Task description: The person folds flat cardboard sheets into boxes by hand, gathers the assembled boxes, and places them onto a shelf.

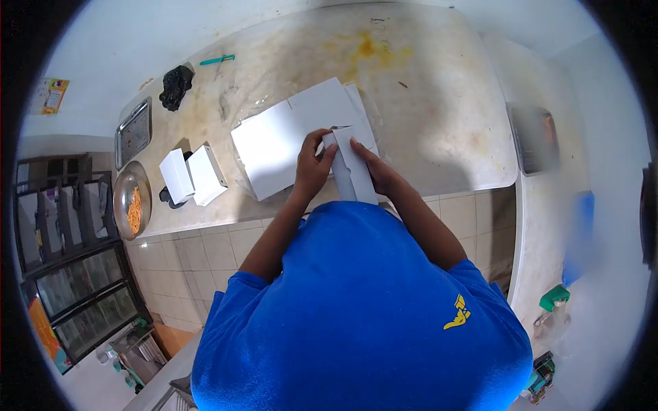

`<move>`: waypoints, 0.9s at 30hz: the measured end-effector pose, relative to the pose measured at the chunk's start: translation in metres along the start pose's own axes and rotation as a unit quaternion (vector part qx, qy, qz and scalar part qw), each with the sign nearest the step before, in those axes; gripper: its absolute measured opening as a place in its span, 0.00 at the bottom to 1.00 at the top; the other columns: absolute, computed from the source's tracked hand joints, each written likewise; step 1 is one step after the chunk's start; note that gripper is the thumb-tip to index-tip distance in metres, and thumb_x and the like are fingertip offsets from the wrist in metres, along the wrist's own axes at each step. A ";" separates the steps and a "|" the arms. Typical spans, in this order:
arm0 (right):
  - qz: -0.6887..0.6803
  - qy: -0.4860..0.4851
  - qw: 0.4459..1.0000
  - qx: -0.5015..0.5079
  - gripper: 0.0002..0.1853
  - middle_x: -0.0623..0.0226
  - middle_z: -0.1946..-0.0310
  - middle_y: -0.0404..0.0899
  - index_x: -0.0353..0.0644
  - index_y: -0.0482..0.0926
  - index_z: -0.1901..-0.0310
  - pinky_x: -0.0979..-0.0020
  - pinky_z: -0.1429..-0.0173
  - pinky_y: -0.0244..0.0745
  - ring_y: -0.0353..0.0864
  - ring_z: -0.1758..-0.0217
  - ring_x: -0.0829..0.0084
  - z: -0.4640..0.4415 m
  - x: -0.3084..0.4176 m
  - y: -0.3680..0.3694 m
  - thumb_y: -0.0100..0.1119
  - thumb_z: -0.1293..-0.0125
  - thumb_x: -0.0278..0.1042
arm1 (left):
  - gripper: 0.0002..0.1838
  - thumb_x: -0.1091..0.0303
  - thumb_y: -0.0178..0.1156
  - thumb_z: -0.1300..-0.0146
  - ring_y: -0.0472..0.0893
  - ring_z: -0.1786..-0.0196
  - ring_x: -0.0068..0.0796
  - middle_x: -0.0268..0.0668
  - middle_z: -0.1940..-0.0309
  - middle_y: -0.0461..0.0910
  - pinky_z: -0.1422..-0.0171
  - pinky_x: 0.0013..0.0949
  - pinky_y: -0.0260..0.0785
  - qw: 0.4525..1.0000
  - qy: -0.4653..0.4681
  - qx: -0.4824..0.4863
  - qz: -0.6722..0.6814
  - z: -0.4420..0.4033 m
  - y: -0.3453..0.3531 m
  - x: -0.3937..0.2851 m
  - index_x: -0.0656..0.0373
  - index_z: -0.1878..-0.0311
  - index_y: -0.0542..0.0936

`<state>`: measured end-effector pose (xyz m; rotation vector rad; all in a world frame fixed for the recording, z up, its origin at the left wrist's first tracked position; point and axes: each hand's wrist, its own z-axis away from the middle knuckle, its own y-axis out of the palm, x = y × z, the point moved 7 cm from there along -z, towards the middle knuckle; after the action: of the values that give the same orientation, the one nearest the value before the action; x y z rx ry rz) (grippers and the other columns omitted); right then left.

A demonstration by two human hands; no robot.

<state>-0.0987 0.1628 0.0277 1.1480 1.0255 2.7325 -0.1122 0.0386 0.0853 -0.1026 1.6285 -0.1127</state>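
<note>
A narrow white cardboard box (345, 164), partly folded, is held between my two hands close to my body. My left hand (314, 164) grips its left side, with the fingers bent over the upper left edge. Along the right side lies my right hand (378, 170), its fingers pressed to the panel near the top. The box's lower end is hidden by my blue shirt. Beneath and beyond the hands, flat white cardboard sheets (274, 140) lie stacked on the table (445, 89).
To the left are two white boxes (193, 176), a metal bowl (122, 205) of orange food, a metal tray (133, 133) and a black plastic bag (176, 88). A green-handled tool (218, 59) lies farther back. Another tray (536, 140) rests on the right-hand counter.
</note>
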 end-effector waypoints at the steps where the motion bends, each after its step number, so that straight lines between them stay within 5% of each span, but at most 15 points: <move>1: 0.000 -0.015 1.000 -0.001 0.37 0.62 0.50 0.71 0.49 0.59 0.35 0.64 0.48 0.70 0.73 0.52 0.68 -0.001 0.003 0.001 0.48 0.39 0.66 | 0.20 0.74 0.50 0.34 0.67 0.39 0.33 0.39 0.43 0.67 0.37 0.37 0.63 0.995 0.001 -0.017 0.094 0.003 0.004 0.009 0.61 0.40 0.63; 2: 0.000 -0.030 1.000 -0.002 0.38 0.62 0.50 0.71 0.50 0.58 0.35 0.64 0.47 0.70 0.72 0.52 0.68 -0.002 0.009 0.004 0.48 0.39 0.66 | 0.22 0.75 0.48 0.34 0.65 0.36 0.33 0.40 0.41 0.65 0.33 0.37 0.59 0.982 0.001 -0.032 0.187 0.004 0.006 0.010 0.60 0.37 0.59; 3: 0.000 -0.044 0.999 -0.003 0.38 0.62 0.50 0.71 0.50 0.57 0.34 0.64 0.47 0.70 0.72 0.51 0.68 -0.003 0.015 0.006 0.48 0.38 0.66 | 0.30 0.71 0.43 0.31 0.50 0.28 0.36 0.44 0.31 0.52 0.26 0.38 0.42 0.968 -0.011 0.014 0.250 0.004 0.012 0.011 0.60 0.30 0.44; 6: -0.021 -0.027 0.999 0.008 0.37 0.63 0.48 0.70 0.52 0.55 0.33 0.64 0.47 0.71 0.71 0.50 0.69 -0.010 0.031 0.010 0.48 0.38 0.65 | 0.32 0.63 0.39 0.29 0.40 0.25 0.37 0.46 0.27 0.39 0.25 0.38 0.35 0.977 0.015 -0.015 0.213 0.002 0.013 -0.002 0.58 0.28 0.38; 7: -0.019 -0.060 0.998 -0.001 0.37 0.63 0.49 0.71 0.49 0.57 0.34 0.66 0.48 0.71 0.72 0.51 0.70 -0.012 0.039 0.012 0.47 0.37 0.65 | 0.35 0.56 0.38 0.29 0.34 0.24 0.34 0.36 0.26 0.31 0.24 0.37 0.28 0.984 0.000 -0.016 0.176 -0.001 0.010 -0.001 0.55 0.27 0.35; 10: 0.006 -0.165 0.985 -0.044 0.36 0.64 0.50 0.73 0.43 0.61 0.37 0.71 0.49 0.72 0.74 0.51 0.72 -0.028 0.053 0.018 0.44 0.36 0.65 | 0.36 0.51 0.35 0.29 0.33 0.25 0.39 0.44 0.26 0.31 0.25 0.37 0.25 0.971 0.008 -0.045 0.236 0.000 0.011 0.021 0.62 0.28 0.36; 13: 0.015 -0.188 0.980 -0.067 0.36 0.63 0.46 0.69 0.41 0.59 0.36 0.72 0.41 0.66 0.69 0.44 0.72 -0.038 0.045 0.024 0.44 0.35 0.64 | 0.38 0.44 0.32 0.30 0.37 0.25 0.39 0.44 0.26 0.34 0.25 0.38 0.29 0.984 0.001 -0.049 0.173 0.000 0.012 -0.003 0.61 0.28 0.37; 15: 0.009 -0.187 0.981 -0.060 0.45 0.55 0.37 0.59 0.37 0.46 0.32 0.69 0.35 0.58 0.61 0.36 0.66 -0.040 0.043 0.023 0.46 0.37 0.65 | 0.34 0.47 0.31 0.28 0.37 0.25 0.36 0.41 0.26 0.35 0.24 0.38 0.30 0.987 0.018 -0.153 0.051 0.003 0.000 -0.027 0.56 0.27 0.40; 16: 0.008 -0.184 0.981 -0.053 0.49 0.51 0.33 0.54 0.35 0.40 0.29 0.67 0.32 0.54 0.57 0.32 0.63 -0.043 0.042 0.025 0.47 0.38 0.65 | 0.34 0.48 0.33 0.29 0.38 0.25 0.36 0.42 0.26 0.36 0.25 0.38 0.31 0.990 0.010 -0.127 0.059 0.001 0.006 -0.024 0.57 0.27 0.40; 18: 0.013 -0.172 0.985 -0.031 0.38 0.63 0.53 0.69 0.36 0.65 0.43 0.71 0.45 0.66 0.67 0.51 0.72 -0.029 0.039 0.044 0.43 0.36 0.68 | 0.35 0.50 0.37 0.29 0.39 0.25 0.36 0.43 0.27 0.38 0.25 0.37 0.32 0.994 -0.019 -0.085 0.071 0.013 0.013 -0.004 0.59 0.27 0.40; 20: -0.004 -0.176 0.984 -0.010 0.33 0.68 0.61 0.68 0.39 0.69 0.53 0.73 0.52 0.67 0.66 0.57 0.77 -0.038 0.017 0.043 0.41 0.35 0.68 | 0.37 0.52 0.41 0.30 0.39 0.25 0.37 0.44 0.27 0.39 0.25 0.36 0.33 0.994 -0.051 -0.045 0.083 0.032 0.009 0.012 0.60 0.28 0.40; 21: 0.022 -0.172 0.985 -0.012 0.35 0.65 0.59 0.66 0.38 0.69 0.54 0.70 0.47 0.66 0.66 0.54 0.74 -0.045 0.004 0.039 0.38 0.35 0.70 | 0.38 0.54 0.46 0.32 0.43 0.26 0.37 0.45 0.28 0.44 0.26 0.37 0.36 0.995 -0.070 -0.028 0.070 0.040 0.004 0.005 0.61 0.28 0.42; 23: 0.178 -0.128 0.973 -0.070 0.39 0.53 0.47 0.62 0.35 0.62 0.44 0.60 0.37 0.58 0.63 0.43 0.60 -0.058 -0.022 0.038 0.33 0.34 0.70 | 0.38 0.63 0.58 0.37 0.58 0.32 0.36 0.45 0.35 0.59 0.29 0.38 0.49 0.987 -0.147 -0.033 0.048 0.064 -0.013 0.008 0.62 0.30 0.50; 26: 0.425 -0.056 0.902 -0.046 0.45 0.44 0.35 0.54 0.33 0.45 0.31 0.54 0.30 0.48 0.55 0.32 0.48 -0.046 -0.030 0.081 0.31 0.34 0.68 | 0.35 0.70 0.60 0.41 0.67 0.38 0.34 0.43 0.40 0.66 0.34 0.36 0.58 0.964 -0.195 -0.112 0.145 0.114 -0.051 0.029 0.63 0.33 0.56; 27: 0.471 -0.139 0.871 -0.010 0.40 0.53 0.35 0.56 0.39 0.49 0.30 0.65 0.30 0.47 0.52 0.31 0.61 -0.053 -0.037 0.097 0.37 0.32 0.63 | 0.33 0.72 0.60 0.43 0.69 0.41 0.33 0.43 0.42 0.67 0.38 0.35 0.62 0.960 -0.179 -0.169 0.133 0.130 -0.075 0.036 0.64 0.36 0.57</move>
<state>-0.0826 0.0476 0.0317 2.4661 0.4312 2.9587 0.0149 -0.0415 0.0525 -0.1540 1.2710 0.3741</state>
